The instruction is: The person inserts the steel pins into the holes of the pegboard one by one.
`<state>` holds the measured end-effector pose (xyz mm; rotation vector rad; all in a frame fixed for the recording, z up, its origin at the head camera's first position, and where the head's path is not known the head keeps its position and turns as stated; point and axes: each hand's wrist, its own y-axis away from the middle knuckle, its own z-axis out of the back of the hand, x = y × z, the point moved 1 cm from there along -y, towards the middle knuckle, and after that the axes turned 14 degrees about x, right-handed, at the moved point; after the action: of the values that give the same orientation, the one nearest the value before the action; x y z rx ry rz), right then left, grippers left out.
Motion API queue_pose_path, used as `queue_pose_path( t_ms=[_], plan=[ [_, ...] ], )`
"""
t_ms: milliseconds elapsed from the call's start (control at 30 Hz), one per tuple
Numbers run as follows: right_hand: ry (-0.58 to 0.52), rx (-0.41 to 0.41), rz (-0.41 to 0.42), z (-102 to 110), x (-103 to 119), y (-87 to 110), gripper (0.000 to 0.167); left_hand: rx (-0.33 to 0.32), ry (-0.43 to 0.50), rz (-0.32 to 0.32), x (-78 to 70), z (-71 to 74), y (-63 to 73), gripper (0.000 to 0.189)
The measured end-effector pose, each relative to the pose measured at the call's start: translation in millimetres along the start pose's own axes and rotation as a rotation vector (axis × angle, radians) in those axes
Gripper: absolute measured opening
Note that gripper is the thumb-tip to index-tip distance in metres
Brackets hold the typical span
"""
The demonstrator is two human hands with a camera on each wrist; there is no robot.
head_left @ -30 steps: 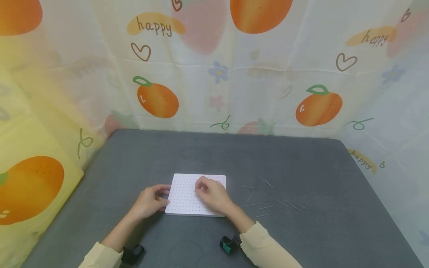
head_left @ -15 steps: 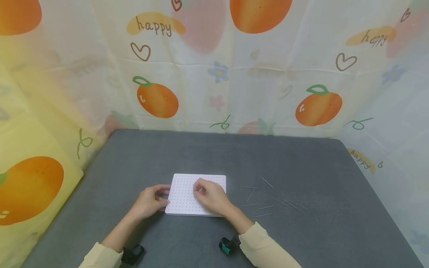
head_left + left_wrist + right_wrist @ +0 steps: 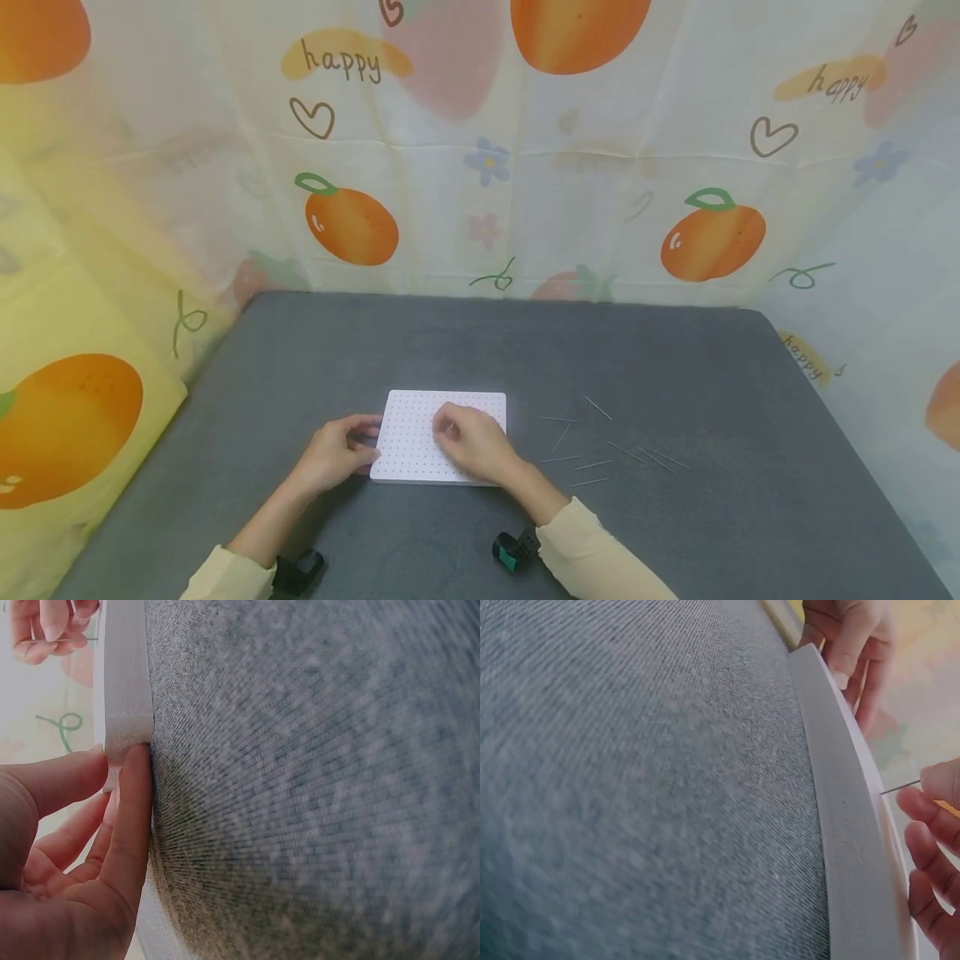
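A white board (image 3: 408, 450) with rows of small holes lies flat on the grey table. At its left edge my left hand (image 3: 330, 454) holds the corner, the thumb on the top face and a finger along the side, as the left wrist view shows. Over the board's right half is my right hand (image 3: 476, 442), its thumb and forefinger pinching a thin metal pin (image 3: 901, 787). The pin's lower end meets the board's top face in the right wrist view. Whether that end sits in a hole cannot be told. The other right fingers are bent near the surface.
Several loose metal pins (image 3: 593, 464) are scattered on the grey table (image 3: 712, 383) to the right of the board. Behind the table hangs a fruit-patterned cloth (image 3: 525, 208). Black straps (image 3: 516, 548) are on both wrists.
The right hand has shifted slightly left and toward the person over the board, mostly in the first half second. The left hand and the board stay in place.
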<state>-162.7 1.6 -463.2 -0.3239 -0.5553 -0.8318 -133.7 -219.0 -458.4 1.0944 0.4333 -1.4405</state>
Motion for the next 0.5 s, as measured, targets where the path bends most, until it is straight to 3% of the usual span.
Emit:
queue_pose_path(
  t_ms=[200,500],
  plan=[
    [-0.005,0.033,0.005,4,-2,3.3,0.010,0.002,0.003,0.001,-0.3,0.0,0.4,0.048],
    [0.007,0.018,0.046,12,-8,15.6,0.011,-0.005,-0.007,0.006,-0.6,-1.0,-0.4,0.048]
  ],
)
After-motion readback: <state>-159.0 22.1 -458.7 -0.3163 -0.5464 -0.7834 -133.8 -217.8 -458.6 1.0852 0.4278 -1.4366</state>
